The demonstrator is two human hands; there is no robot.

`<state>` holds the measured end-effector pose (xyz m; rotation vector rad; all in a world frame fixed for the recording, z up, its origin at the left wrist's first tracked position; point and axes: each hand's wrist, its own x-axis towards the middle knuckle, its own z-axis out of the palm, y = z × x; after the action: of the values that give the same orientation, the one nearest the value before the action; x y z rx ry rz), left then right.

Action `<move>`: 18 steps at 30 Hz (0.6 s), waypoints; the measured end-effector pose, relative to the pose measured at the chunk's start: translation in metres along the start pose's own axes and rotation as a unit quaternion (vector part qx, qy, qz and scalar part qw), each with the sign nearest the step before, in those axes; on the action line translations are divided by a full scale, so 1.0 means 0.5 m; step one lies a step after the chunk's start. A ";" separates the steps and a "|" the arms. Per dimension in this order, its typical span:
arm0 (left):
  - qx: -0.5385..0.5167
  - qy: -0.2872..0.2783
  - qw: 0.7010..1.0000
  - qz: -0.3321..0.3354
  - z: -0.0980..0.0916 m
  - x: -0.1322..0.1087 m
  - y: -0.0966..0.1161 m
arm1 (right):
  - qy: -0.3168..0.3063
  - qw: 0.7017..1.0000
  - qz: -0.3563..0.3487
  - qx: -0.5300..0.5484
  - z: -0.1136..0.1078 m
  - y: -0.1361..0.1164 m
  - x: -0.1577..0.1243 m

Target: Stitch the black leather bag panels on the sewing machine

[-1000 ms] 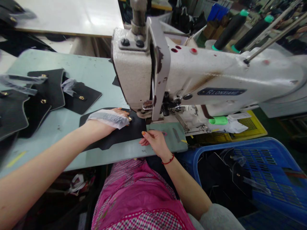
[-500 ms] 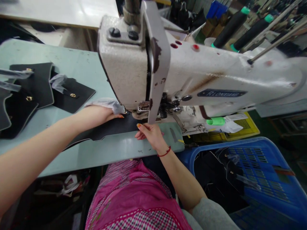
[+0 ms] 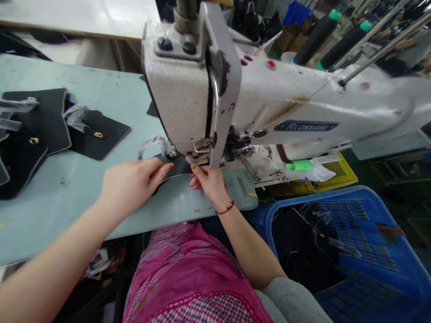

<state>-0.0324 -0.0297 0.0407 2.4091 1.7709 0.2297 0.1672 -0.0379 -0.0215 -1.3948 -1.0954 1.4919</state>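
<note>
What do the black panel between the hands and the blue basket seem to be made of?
Black panel: probably leather or imitation leather, matte, with smooth face and pale edge. Blue basket: likely moulded plastic, slightly glossy, given its even colour and slotted wall.

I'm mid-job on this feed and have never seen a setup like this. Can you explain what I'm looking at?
There is no robot here: these are a person's bare hands, seen by one head-worn camera looking forward and down. The big white thing is a sewing machine, with thread spools behind it.

On the pale green table, a black piece lies partly under the machine's head. The left hand and right hand are both at its near edge; how firmly either grips is hard to tell.

To the left lie other black pieces with gold fittings. At the right, a blue basket holds more.
</note>
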 end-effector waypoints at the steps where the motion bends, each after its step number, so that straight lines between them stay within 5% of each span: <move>1: -0.148 -0.021 0.989 0.013 0.019 -0.033 0.023 | 0.000 1.000 -0.005 -0.001 0.000 -0.001 -0.001; 2: -0.313 -0.073 0.947 0.014 0.044 -0.059 0.045 | 0.001 1.000 -0.009 -0.001 -0.001 -0.002 -0.002; 4: -0.564 -0.120 0.814 -0.065 0.102 -0.087 0.082 | 0.003 1.000 -0.015 -0.007 -0.002 -0.005 -0.005; 6: -0.708 -0.083 0.686 -0.148 0.149 -0.076 0.106 | 0.010 1.000 -0.019 -0.022 -0.002 -0.008 -0.007; 8: -0.775 -0.042 0.601 -0.191 0.172 -0.041 0.113 | 0.022 0.999 -0.025 -0.042 -0.002 -0.010 -0.008; 11: -0.778 -0.014 0.573 -0.258 0.172 0.013 0.105 | 0.032 0.997 -0.038 -0.062 -0.002 -0.011 -0.009; 18: -0.729 -0.022 0.636 -0.252 0.187 0.030 0.080 | 0.048 0.992 -0.086 -0.080 -0.001 -0.005 -0.015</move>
<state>0.0286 -0.0296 -0.0422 0.7019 1.1748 1.0002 0.1683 -0.0441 -0.0167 -1.4263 -1.2638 1.2249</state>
